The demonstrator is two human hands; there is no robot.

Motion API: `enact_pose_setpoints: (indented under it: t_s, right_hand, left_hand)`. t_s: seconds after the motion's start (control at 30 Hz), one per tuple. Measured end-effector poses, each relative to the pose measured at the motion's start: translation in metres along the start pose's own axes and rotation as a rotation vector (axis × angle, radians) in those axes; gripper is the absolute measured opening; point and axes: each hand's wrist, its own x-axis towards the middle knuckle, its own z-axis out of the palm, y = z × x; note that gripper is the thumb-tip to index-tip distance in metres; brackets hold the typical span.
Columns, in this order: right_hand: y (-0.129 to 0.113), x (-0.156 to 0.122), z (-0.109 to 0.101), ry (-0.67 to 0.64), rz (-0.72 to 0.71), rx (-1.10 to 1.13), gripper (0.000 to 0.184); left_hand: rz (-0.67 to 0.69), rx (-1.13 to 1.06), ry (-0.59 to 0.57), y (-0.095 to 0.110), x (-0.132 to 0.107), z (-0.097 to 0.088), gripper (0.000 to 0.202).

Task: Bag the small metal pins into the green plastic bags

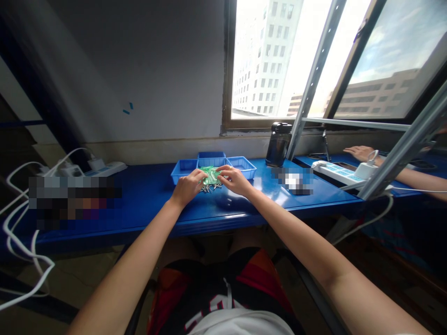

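Daylight from a window [268,60] shines on the blue tabletop [143,200]. At its middle, just in front of blue trays [185,168], lie green pieces [211,175] and screws [211,188]. Their long axes fan out at mixed angles, several screws aiming towards the person. Both hands, left [189,187] and right [238,180], curl around the pile, fingers bent; I cannot tell whether they pinch anything.

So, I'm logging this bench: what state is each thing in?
Small green pieces, heaped, material unclear
Silvery metal screws, loose
Left hand, fingers at the green pieces
Right hand, likewise
Blue plastic bins, upright, uncovered
Black cylindrical bottle, upright, lidded
Right white power strip, charger plugged in
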Motion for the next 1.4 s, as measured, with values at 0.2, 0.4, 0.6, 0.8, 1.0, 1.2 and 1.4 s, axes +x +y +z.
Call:
enact_pose_setpoints:
  t_s: [0.2, 0.4, 0.6, 0.8, 1.0, 1.2, 1.4]
  right_hand:
    - [0.0025, -0.0004, 0.0012, 0.003, -0.020, -0.026, 0.024]
    - [0.0032, -0.0006, 0.0010, 0.001, -0.023, -0.036, 0.023]
    - [0.0022, -0.0002, 0.0007, 0.004, -0.012, -0.051, 0.022]
    - [0.0024, 0.0001, 0.0013, 0.010, -0.001, -0.048, 0.023]
    - [0.0014, -0.0001, 0.0008, 0.002, 0.005, -0.046, 0.022]
    - [0.0008, -0.0002, 0.0005, -0.002, 0.008, -0.049, 0.024]
    - [0.0006, 0.0007, -0.0011, -0.009, 0.001, -0.048, 0.031]
  left_hand:
    - [-0.002, 0.004, -0.012, 0.0011, 0.0005, -0.0006, 0.020]
    - [0.003, 0.035, -0.030, 0.0009, 0.0004, -0.0001, 0.021]
    - [0.003, 0.052, -0.032, 0.0011, 0.0006, 0.0002, 0.020]
    - [-0.001, 0.040, -0.036, 0.0011, 0.0004, -0.0004, 0.018]
    - [-0.011, 0.017, -0.035, 0.0010, -0.0004, -0.0010, 0.017]
    - [-0.015, -0.013, -0.044, 0.0006, 0.0002, -0.0020, 0.017]
    - [-0.019, -0.021, -0.036, 0.0012, 0.0001, -0.0028, 0.016]
